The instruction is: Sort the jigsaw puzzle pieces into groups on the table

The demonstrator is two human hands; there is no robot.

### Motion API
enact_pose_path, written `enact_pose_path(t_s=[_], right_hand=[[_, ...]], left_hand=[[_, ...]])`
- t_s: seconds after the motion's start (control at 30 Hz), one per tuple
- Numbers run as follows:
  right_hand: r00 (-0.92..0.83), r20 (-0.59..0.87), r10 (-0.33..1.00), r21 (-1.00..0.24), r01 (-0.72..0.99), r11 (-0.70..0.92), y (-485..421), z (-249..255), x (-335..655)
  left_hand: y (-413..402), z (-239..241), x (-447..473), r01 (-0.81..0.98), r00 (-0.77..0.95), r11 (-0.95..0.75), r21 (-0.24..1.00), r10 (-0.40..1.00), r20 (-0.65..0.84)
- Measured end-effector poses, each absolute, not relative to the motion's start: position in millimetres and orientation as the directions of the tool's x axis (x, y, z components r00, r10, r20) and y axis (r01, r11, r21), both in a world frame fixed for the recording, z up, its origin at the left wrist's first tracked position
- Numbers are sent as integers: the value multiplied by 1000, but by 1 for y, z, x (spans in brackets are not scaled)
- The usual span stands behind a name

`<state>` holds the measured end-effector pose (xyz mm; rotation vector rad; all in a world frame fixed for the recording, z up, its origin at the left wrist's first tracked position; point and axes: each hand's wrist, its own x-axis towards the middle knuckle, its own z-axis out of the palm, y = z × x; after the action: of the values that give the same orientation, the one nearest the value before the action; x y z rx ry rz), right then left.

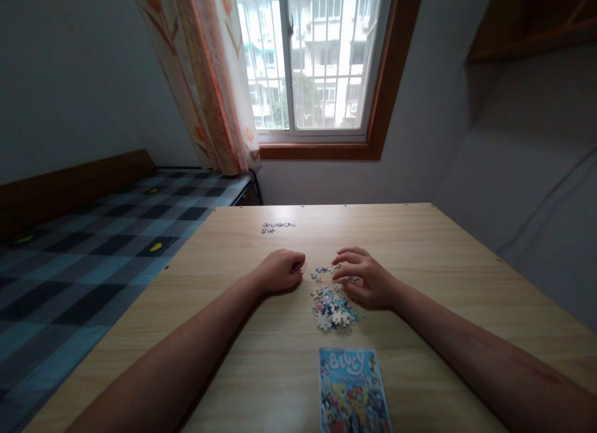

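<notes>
My left hand (281,271) rests on the table left of the jigsaw pieces, fingers curled into a loose fist. What it holds, if anything, is hidden. My right hand (365,279) hovers over or touches loose puzzle pieces (321,271), its fingers bent but apart. Just below the fingers lies a heap of mixed jigsaw pieces (332,308), some with pale backs up. Farther back on the left, a short strip of puzzle pieces (278,225) lies on the tabletop, with a few pieces just under its left end.
A blue Bluey picture box or sheet (354,389) lies near me on the wooden table (242,352). Left of the table is a bed with a checked cover (116,234). A curtain (205,78) and window (326,66) are behind; a wooden shelf (536,41) hangs upper right.
</notes>
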<state>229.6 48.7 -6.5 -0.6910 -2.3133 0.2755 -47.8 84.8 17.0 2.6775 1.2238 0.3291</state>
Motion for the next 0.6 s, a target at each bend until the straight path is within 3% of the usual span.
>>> enact_pose_path(t_s=[0.4,0.6], right_hand=[[-658,530,535,-359,398,844,47,-7,228],[-631,543,554,-366,416,832,48,-10,228]], left_hand=[[69,25,-37,638,672,-701,319,709,213],[55,25,-26,554,754,-764,331,629,188]])
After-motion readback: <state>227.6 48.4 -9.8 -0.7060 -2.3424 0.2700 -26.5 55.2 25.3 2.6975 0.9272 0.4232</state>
